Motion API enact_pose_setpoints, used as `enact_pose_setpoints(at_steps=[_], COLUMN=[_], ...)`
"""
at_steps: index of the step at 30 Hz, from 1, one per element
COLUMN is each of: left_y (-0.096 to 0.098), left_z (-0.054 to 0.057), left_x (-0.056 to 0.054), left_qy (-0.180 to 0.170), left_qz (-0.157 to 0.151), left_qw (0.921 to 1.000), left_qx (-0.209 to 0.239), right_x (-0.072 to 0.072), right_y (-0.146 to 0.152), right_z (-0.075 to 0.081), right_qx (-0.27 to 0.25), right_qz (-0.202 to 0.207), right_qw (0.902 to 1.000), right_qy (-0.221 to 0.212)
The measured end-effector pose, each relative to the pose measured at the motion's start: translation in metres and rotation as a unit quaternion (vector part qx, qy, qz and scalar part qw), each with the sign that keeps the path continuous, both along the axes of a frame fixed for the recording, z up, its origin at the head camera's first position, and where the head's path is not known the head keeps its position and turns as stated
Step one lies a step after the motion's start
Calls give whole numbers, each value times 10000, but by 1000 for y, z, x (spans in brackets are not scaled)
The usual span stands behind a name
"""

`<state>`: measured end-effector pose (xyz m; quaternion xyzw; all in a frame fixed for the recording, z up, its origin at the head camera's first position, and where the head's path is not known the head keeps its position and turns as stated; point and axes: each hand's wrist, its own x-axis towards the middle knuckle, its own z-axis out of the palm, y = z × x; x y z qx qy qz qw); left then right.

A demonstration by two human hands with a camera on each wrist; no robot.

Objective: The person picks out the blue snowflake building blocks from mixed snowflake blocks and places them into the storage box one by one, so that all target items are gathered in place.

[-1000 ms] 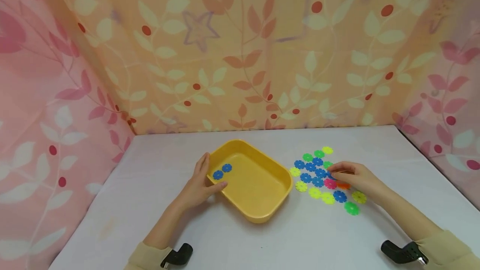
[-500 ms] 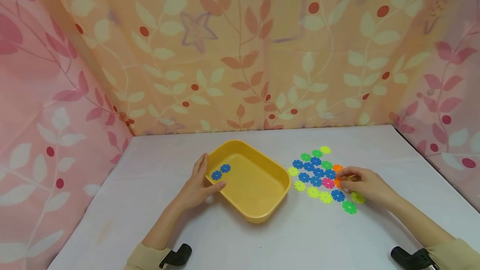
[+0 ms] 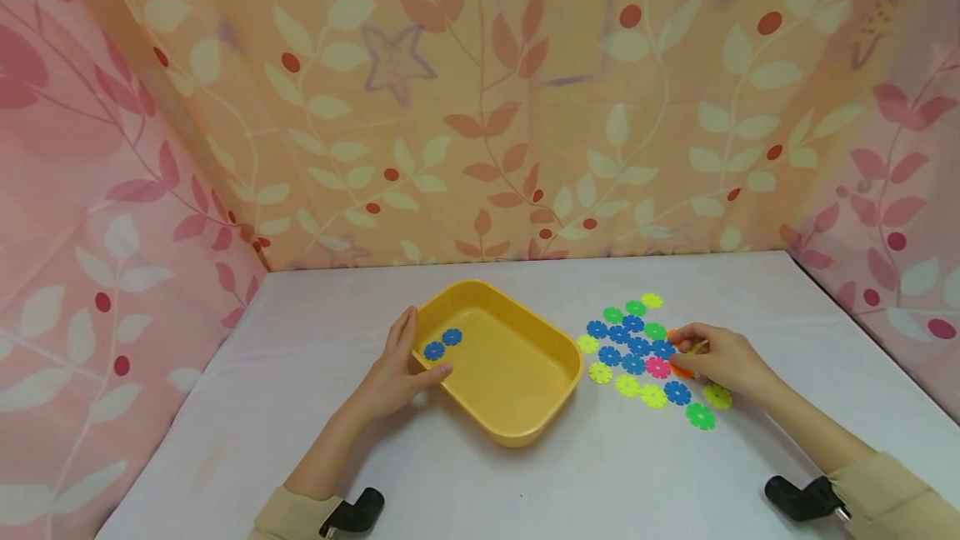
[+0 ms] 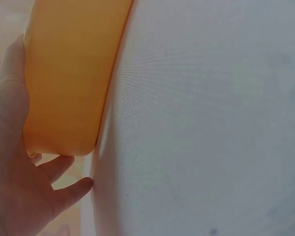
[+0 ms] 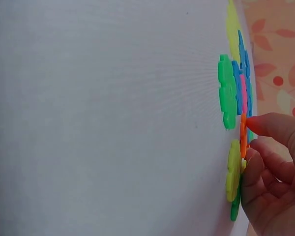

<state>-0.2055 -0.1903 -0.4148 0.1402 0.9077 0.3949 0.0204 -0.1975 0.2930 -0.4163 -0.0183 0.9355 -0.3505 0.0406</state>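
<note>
My left hand [image 3: 393, 377] grips the left corner of a yellow plastic tray [image 3: 517, 430], thumb over the rim and fingers along the outer wall. In the left wrist view, the tray wall [image 4: 76, 88] lies against that hand [image 4: 24, 162]. Two blue notched discs [image 3: 434, 351] lie inside the tray. Over the right edge of a spread of colourful notched plastic discs is my right hand [image 3: 723, 361], fingers bent and apart from the thumb. Its fingertips are right at a blue disc [image 3: 663, 348]. In the right wrist view, one digit overlaps an orange disc [image 5: 243, 135].
The loose discs lie flat right of the tray: several blue, yellow and green, a pink disc [image 3: 657, 367] and orange ones. A green disc [image 3: 701, 417] lies nearest the front. A patterned curtain [image 3: 480, 107] hangs behind the white table [image 3: 225, 440].
My right hand drew back rightward from the blue disc, uncovering orange discs, then came slightly left again. The left hand and the tray have stayed in place.
</note>
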Motion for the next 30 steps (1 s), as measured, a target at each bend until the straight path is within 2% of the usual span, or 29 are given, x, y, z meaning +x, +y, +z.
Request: enact_pose_setpoints(at_steps=[18,30], left_y=[1,2], left_z=[0,2], left_x=[1,1], left_qy=[-52,-70], left_qz=[51,57], left_qw=[10000,10000], left_qx=[0,-9], right_x=[-5,-7], right_y=[-2,-2], right_z=[2,-2], right_qx=[131,426], right_qz=[-74,12], right_qw=[9999,9986], right_qy=[-2,314])
